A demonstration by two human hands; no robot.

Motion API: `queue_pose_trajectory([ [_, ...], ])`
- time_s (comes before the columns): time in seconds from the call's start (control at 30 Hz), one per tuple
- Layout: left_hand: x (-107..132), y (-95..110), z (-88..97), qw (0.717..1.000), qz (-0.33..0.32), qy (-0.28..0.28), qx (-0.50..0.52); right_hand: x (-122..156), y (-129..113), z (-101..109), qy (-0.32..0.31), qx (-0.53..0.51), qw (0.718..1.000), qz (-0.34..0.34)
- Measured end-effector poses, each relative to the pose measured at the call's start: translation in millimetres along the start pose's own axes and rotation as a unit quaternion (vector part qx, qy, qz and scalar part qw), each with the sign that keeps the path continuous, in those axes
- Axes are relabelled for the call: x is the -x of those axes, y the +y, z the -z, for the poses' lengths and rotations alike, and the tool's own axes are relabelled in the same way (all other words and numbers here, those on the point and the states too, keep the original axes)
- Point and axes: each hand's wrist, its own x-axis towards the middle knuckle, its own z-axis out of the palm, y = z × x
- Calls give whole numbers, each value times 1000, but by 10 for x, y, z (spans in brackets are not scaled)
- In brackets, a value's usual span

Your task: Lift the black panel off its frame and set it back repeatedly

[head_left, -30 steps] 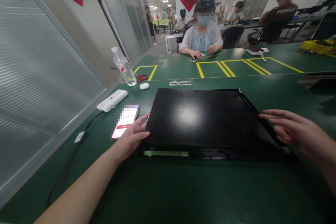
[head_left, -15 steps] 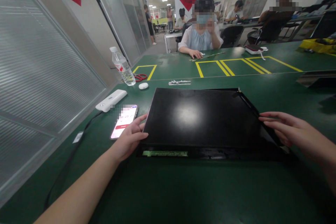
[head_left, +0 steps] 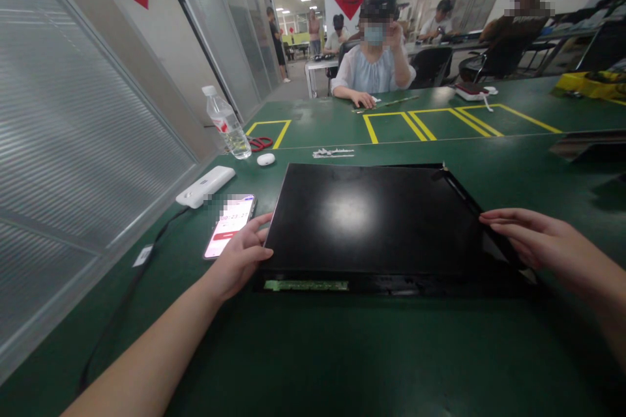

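A flat black LCD panel lies in front of me in a shallow black frame, with a bright lamp reflection on its glossy face. Along its near edge shows a green circuit strip. My left hand grips the panel's left edge, thumb on top near the front corner and fingers around the side. On the opposite side, my right hand pinches the right edge of the frame. Its lower fingers are partly hidden. At the right the panel does not cover the frame fully, leaving a gap along the rim.
Left of the panel lie a lit phone, a white power bank with a black cable, and a white earbud case. Behind them are a water bottle and red scissors. Across the green table sits a masked person.
My hands and the panel keep their places, apart from a very slight shift of the whole view. The person across has raised one hand a little.
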Motion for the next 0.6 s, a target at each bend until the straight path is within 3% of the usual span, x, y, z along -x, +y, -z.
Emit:
queue_pose_trajectory([
  [0.6, 12, 0, -13, 1000, 8, 9, 3, -23, 15, 7, -5, 11, 1000, -7],
])
